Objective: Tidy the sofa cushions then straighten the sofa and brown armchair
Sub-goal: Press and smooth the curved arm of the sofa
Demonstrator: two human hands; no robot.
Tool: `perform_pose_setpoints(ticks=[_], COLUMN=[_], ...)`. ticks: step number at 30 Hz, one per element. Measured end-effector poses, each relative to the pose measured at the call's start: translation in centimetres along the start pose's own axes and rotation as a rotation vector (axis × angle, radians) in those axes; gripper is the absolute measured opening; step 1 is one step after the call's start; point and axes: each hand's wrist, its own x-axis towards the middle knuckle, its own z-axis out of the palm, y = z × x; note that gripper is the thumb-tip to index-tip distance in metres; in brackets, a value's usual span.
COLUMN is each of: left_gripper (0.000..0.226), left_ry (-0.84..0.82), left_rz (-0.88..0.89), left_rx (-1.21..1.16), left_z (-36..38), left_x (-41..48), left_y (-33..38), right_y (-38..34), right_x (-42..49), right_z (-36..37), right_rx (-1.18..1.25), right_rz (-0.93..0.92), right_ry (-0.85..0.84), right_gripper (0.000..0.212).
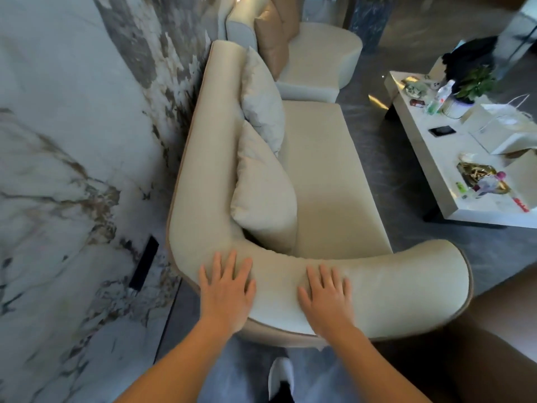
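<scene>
I stand at the near end of a cream sofa that runs away from me along the marble wall. My left hand and my right hand lie flat, fingers spread, on its curved near armrest. Two cream cushions lean against the backrest: a near one and a far one. Beyond the sofa stands a second cream seat with a tan cushion. A dark brown surface at the lower right may be the brown armchair; only a blurred part shows.
The marble wall runs close behind the sofa on the left. A low white coffee table at the right carries a potted plant, bottles, a phone, a paper bag and wrappers. Grey floor lies between sofa and table.
</scene>
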Motion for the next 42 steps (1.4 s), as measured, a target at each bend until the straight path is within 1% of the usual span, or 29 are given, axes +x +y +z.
perform_pose_setpoints(ticks=[4, 6, 8, 9, 12, 14, 16, 18, 20, 22, 24, 27, 30, 33, 37, 42], left_gripper=[0.055, 0.059, 0.066, 0.068, 0.063, 0.06, 0.056, 0.054, 0.052, 0.052, 0.053, 0.053, 0.047, 0.038, 0.049, 0.05], left_ry=[-0.101, -0.075, 0.009, 0.061, 0.223, 0.285, 0.32, 0.356, 0.415, 0.514, 0.558, 0.557, 0.552, 0.514, 0.49, 0.467], left_rz=[-0.128, -0.201, -0.302, -0.354, -0.444, -0.475, -0.502, -0.485, -0.457, -0.435, -0.409, -0.398, -0.389, -0.375, -0.349, -0.32], left_rx=[-0.107, -0.146, -0.149, -0.146, -0.175, -0.187, -0.234, -0.253, -0.284, -0.329, -0.35, -0.353, -0.36, -0.329, -0.311, -0.303], left_z=[-0.7, -0.4, 1.1, 1.9, 3.4, 3.7, 3.4, 3.5, 3.5, 3.7, 4.0, 3.5, 2.8, 2.1, 0.5, -1.2], left_x=[-0.8, -0.5, 0.3, 0.8, 1.9, 1.8, 1.7, 1.5, 1.2, 1.4, 2.0, 3.3, 5.7, 8.4, 12.4, 17.1], left_y=[-0.3, 0.6, 1.8, 2.3, 2.9, 2.9, 2.8, 3.0, 2.9, 2.6, 2.3, 0.9, -1.3, -4.0, -7.3, -10.9], right_y=[1.0, 2.0, 2.4, 2.4, 2.7, 2.9, 3.1, 3.0, 2.7, 2.2, 1.9, 0.2, -2.0, -4.8, -8.6, -12.2], right_x=[-2.1, -2.3, -2.1, -1.7, 0.0, 0.4, 0.2, 0.0, -0.1, 0.1, 0.5, 1.6, 3.5, 5.8, 8.9, 13.1], right_z=[-1.2, -1.0, -0.3, 0.0, 1.6, 2.2, 1.8, 1.3, 1.5, 1.4, 1.5, 1.0, 0.4, 0.1, -0.5, -0.9], right_rx=[-0.02, -0.037, -0.089, -0.076, 0.03, 0.007, -0.016, -0.02, 0.0, 0.014, 0.011, 0.025, 0.031, 0.089, 0.146, 0.137], right_rz=[-0.089, -0.139, -0.186, -0.19, -0.228, -0.256, -0.29, -0.232, -0.177, -0.17, -0.151, -0.121, -0.128, -0.13, -0.135, -0.146], right_ry=[-0.098, -0.091, -0.011, 0.011, 0.137, 0.237, 0.297, 0.255, 0.242, 0.256, 0.237, 0.203, 0.235, 0.265, 0.276, 0.329], right_gripper=[0.068, 0.071, 0.076, 0.079, 0.085, 0.084, 0.077, 0.075, 0.08, 0.081, 0.076, 0.071, 0.071, 0.068, 0.066, 0.065])
